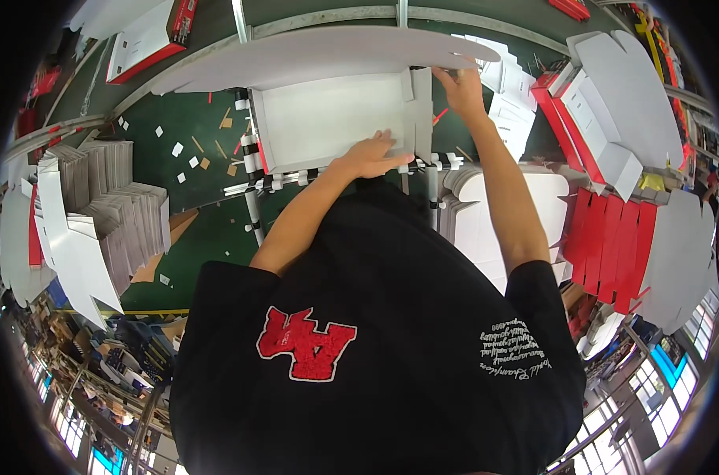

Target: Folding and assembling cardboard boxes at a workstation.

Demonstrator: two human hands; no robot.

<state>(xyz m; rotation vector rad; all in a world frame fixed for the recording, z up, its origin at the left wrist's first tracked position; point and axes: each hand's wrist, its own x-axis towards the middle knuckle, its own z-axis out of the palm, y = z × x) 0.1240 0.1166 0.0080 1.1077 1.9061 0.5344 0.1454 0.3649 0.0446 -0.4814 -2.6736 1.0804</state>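
A white-lined cardboard box (328, 111) lies in front of me on a metal frame, its long lid (320, 55) raised along the far side. My left hand (373, 156) rests over the near wall towards the right corner, fingers stretched out and spread. My right hand (464, 91) is at the far right corner. Its thumb and fingers close on the edge where the lid meets the right side wall (421, 115); the lid partly hides the fingertips.
Stacked folded cardboard (110, 198) stands at the left. White blanks (506, 210) and red-edged blanks (612, 245) are at the right, below an open red-and-white box (585, 119). Paper scraps (181, 162) litter the green floor. Another box (142, 47) lies far left.
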